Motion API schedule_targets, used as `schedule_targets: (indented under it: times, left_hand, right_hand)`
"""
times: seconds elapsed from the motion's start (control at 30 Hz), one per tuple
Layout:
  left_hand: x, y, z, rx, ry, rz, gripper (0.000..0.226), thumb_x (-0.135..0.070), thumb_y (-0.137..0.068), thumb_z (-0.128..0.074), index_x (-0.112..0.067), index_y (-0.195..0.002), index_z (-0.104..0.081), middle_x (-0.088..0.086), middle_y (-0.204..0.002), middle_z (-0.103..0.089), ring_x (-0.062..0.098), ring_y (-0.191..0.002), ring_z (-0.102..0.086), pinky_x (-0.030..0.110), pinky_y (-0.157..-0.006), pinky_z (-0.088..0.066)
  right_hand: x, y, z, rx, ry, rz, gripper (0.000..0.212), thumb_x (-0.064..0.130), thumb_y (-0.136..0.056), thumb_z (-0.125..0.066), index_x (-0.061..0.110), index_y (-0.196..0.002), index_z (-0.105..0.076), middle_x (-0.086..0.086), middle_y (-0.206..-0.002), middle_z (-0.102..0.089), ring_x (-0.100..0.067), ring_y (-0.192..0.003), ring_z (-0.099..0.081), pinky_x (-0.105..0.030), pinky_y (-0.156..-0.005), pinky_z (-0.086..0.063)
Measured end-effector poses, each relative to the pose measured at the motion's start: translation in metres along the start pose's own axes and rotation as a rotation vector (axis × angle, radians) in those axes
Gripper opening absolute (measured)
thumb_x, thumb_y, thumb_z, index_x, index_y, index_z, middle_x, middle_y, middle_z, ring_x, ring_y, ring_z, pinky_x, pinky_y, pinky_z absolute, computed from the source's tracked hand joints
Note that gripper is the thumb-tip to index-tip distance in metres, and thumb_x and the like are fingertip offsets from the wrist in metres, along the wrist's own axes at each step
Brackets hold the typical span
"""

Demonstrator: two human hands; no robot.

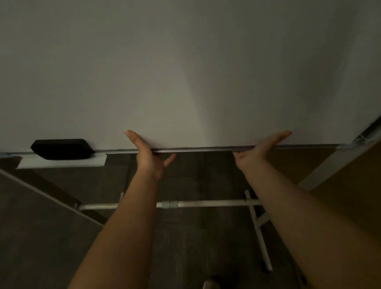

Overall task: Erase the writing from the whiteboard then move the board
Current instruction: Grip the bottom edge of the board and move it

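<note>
Whiteboard [179, 66]: blank, no legible writing.
Eraser [61, 149]: black, unlabelled, on tray [60, 163].
Left hand [148, 155]: fingers straight, on lower edge.
Right hand [259, 149]: same.

- The whiteboard [179, 66] runs off the frame at 12, 9 and 3 o'clock; only its lower edge shows.
- The left hand [148, 157] hides its fingers behind the board's bottom rail; how they lie cannot be told.
- The right hand [256, 150] shows a palm only.
- The stand's crossbar [207, 203] is crossed by both forearms.
- A shoe [209, 287] at 6 o'clock is cut off.
</note>
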State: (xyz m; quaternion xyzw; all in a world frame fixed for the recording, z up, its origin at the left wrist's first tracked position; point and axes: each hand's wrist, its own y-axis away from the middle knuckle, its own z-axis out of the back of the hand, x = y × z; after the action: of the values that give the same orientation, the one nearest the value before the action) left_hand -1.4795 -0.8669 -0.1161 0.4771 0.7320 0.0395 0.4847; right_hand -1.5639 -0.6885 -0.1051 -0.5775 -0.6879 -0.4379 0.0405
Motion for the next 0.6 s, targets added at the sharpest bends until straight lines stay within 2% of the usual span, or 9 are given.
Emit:
schedule_targets:
  times: [0.1,0.27,0.4,0.47,0.53,0.6]
  left_hand:
    - [-0.003,-0.015,-0.008,-0.026,0.021,-0.002,0.078,-0.076,-0.087,-0.031,-0.025,-0.146,-0.033,0.008,-0.148,-0.043,0.033,-0.132,-0.045,0.055,-0.092,-0.046]
    - [-0.010,-0.043,-0.026,-0.083,0.049,-0.017,0.075,-0.073,-0.089,-0.032,-0.022,-0.145,-0.033,0.009,-0.147,-0.043,0.035,-0.132,-0.045,0.058,-0.100,-0.044]
    - [-0.018,-0.073,-0.042,-0.121,0.098,-0.030,0.057,-0.072,-0.089,-0.035,-0.025,-0.123,-0.037,0.006,-0.138,-0.048,0.033,-0.128,-0.047,0.056,-0.092,-0.049]
    - [-0.023,-0.089,-0.050,-0.124,0.105,-0.028,0.056,-0.072,-0.089,-0.036,-0.025,-0.119,-0.036,0.006,-0.136,-0.049,0.033,-0.128,-0.048,0.055,-0.092,-0.050]
    - [-0.033,-0.111,-0.056,-0.126,0.104,-0.011,0.061,-0.074,-0.086,-0.037,-0.026,-0.123,-0.038,0.006,-0.140,-0.048,0.033,-0.128,-0.047,0.053,-0.089,-0.051]
    - [-0.042,-0.132,-0.061,-0.117,0.102,0.007,0.074,-0.076,-0.084,-0.038,-0.024,-0.137,-0.037,0.006,-0.145,-0.045,0.034,-0.131,-0.044,0.052,-0.088,-0.051]
  right_hand:
    - [-0.002,-0.015,-0.014,0.003,0.011,0.005,0.087,0.082,-0.082,-0.030,0.030,-0.151,-0.023,-0.010,-0.149,-0.038,-0.034,-0.130,-0.043,-0.052,-0.107,-0.036]
    - [-0.006,-0.045,-0.046,0.022,0.041,0.019,0.088,0.085,-0.080,-0.028,0.031,-0.150,-0.026,-0.008,-0.148,-0.040,-0.033,-0.129,-0.045,-0.053,-0.108,-0.036]
    - [-0.008,-0.066,-0.074,-0.011,0.026,0.010,0.087,0.084,-0.081,-0.029,0.029,-0.149,-0.027,-0.005,-0.150,-0.037,-0.030,-0.134,-0.039,-0.049,-0.110,-0.031]
    - [-0.010,-0.076,-0.089,-0.036,0.024,0.012,0.087,0.084,-0.080,-0.031,0.029,-0.148,-0.030,-0.004,-0.149,-0.038,-0.028,-0.134,-0.039,-0.048,-0.111,-0.030]
    - [-0.016,-0.087,-0.107,-0.080,0.024,0.016,0.091,0.086,-0.078,-0.034,0.029,-0.149,-0.028,-0.004,-0.150,-0.037,-0.028,-0.134,-0.039,-0.049,-0.112,-0.030]
    - [-0.022,-0.098,-0.126,-0.102,0.030,0.028,0.092,0.086,-0.078,-0.034,0.030,-0.150,-0.026,-0.003,-0.151,-0.035,-0.028,-0.135,-0.037,-0.049,-0.112,-0.028]
